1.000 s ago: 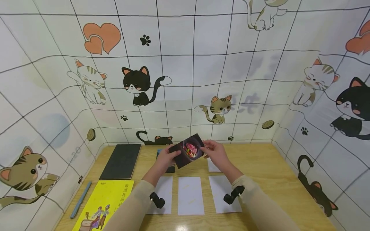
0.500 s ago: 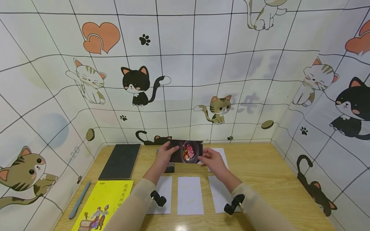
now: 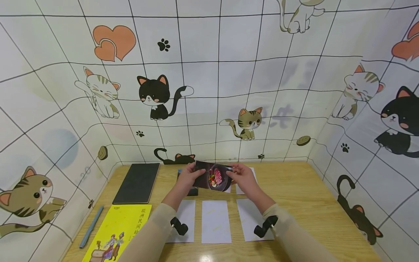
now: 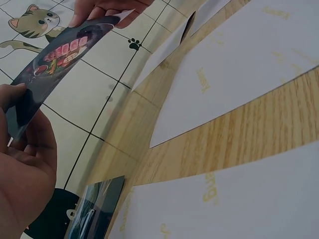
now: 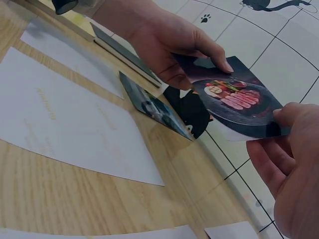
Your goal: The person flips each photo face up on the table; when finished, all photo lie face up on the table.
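Observation:
A glossy photo print [image 3: 216,177] of sliced meat on a dark plate is held up above the back of the table. My left hand [image 3: 187,179] pinches its left end, thumb on the picture side and fingers behind. At the right end my right hand [image 3: 243,178] pinches it the same way, as the right wrist view shows with the thumb on the photo print [image 5: 234,99]. A white corner [image 5: 228,132] peeks out below the print's lower edge. Behind my left hand lies a face-up bluish photo [image 5: 154,107], partly hidden in the head view.
White cards with faint yellow print lie in a front row: left card [image 3: 183,222], middle card [image 3: 216,222], right card [image 3: 254,220]. Another white card [image 3: 240,188] is behind. At left are a black notebook [image 3: 136,183], a yellow book [image 3: 119,233] and a blue-grey pen-like stick [image 3: 91,226].
The print has turned from a steep tilt, right end up, through nearly level to right end slightly down. My right hand's grip has shifted up along the right end.

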A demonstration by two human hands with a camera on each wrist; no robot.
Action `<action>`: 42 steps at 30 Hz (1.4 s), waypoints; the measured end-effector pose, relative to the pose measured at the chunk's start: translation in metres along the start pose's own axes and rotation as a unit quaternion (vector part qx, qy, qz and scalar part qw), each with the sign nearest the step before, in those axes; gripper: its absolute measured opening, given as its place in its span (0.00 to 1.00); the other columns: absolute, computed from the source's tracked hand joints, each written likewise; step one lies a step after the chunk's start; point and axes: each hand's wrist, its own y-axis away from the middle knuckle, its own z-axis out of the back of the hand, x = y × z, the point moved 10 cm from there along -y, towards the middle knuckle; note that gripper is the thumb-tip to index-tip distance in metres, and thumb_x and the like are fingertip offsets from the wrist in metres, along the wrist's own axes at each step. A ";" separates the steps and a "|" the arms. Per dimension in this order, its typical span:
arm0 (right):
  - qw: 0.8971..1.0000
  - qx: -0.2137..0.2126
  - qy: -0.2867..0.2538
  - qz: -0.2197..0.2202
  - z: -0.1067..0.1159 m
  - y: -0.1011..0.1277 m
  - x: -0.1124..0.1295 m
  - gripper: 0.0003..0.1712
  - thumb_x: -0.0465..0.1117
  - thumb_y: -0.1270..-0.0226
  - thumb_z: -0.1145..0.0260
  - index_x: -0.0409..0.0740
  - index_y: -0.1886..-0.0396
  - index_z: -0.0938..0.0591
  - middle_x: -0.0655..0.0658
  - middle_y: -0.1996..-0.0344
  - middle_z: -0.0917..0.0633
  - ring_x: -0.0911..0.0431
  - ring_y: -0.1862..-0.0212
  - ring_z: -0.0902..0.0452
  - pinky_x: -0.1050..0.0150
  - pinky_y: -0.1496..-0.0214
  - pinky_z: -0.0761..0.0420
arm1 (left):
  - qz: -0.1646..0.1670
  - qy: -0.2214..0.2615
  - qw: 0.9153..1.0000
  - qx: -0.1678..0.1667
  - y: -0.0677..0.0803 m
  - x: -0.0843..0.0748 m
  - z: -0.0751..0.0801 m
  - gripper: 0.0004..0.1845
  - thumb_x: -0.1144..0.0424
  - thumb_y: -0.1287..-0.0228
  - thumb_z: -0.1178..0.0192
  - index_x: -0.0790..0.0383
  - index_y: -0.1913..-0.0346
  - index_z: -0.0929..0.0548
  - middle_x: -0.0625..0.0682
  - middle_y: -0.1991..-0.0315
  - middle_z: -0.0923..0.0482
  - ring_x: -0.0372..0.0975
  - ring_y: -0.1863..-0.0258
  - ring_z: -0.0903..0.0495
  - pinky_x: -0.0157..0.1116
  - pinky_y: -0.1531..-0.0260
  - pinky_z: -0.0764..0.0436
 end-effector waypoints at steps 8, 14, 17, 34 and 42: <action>1.000 -0.012 0.012 0.004 0.004 -0.003 0.006 0.14 0.33 0.21 0.27 0.32 0.42 0.14 0.39 0.60 0.09 0.54 0.64 0.12 0.61 0.62 0.10 | 0.023 -0.016 0.999 0.023 0.006 0.007 -0.009 0.15 0.63 0.21 0.32 0.66 0.38 0.15 0.54 0.52 0.09 0.41 0.58 0.09 0.38 0.57 0.11; 0.999 -0.030 -0.007 0.010 0.008 -0.004 0.007 0.11 0.33 0.21 0.28 0.32 0.45 0.14 0.37 0.60 0.10 0.53 0.65 0.10 0.61 0.62 0.09 | 0.028 -0.027 0.999 0.036 0.009 0.014 -0.010 0.17 0.65 0.21 0.31 0.69 0.37 0.18 0.57 0.46 0.11 0.42 0.53 0.11 0.41 0.48 0.12; 0.999 -0.034 -0.012 0.005 0.009 -0.005 0.005 0.11 0.33 0.21 0.27 0.33 0.45 0.14 0.38 0.60 0.10 0.53 0.64 0.10 0.59 0.61 0.08 | 0.029 -0.022 0.999 0.027 0.009 0.016 -0.009 0.19 0.64 0.21 0.31 0.69 0.34 0.18 0.60 0.43 0.12 0.43 0.51 0.12 0.43 0.45 0.12; 0.999 0.011 -0.015 -0.026 -0.020 0.020 -0.021 0.08 0.30 0.24 0.26 0.32 0.51 0.15 0.40 0.63 0.08 0.44 0.62 0.08 0.58 0.64 0.10 | -0.026 0.019 0.999 -0.007 -0.004 -0.011 0.000 0.15 0.66 0.21 0.32 0.64 0.37 0.15 0.52 0.48 0.11 0.40 0.52 0.13 0.42 0.49 0.14; 0.997 0.062 -0.012 -0.034 -0.044 0.031 -0.027 0.09 0.32 0.23 0.27 0.31 0.51 0.17 0.40 0.60 0.07 0.44 0.61 0.07 0.57 0.61 0.10 | -0.042 -0.001 0.999 -0.008 -0.007 -0.019 -0.004 0.11 0.63 0.21 0.31 0.61 0.41 0.13 0.48 0.52 0.12 0.39 0.51 0.13 0.46 0.43 0.14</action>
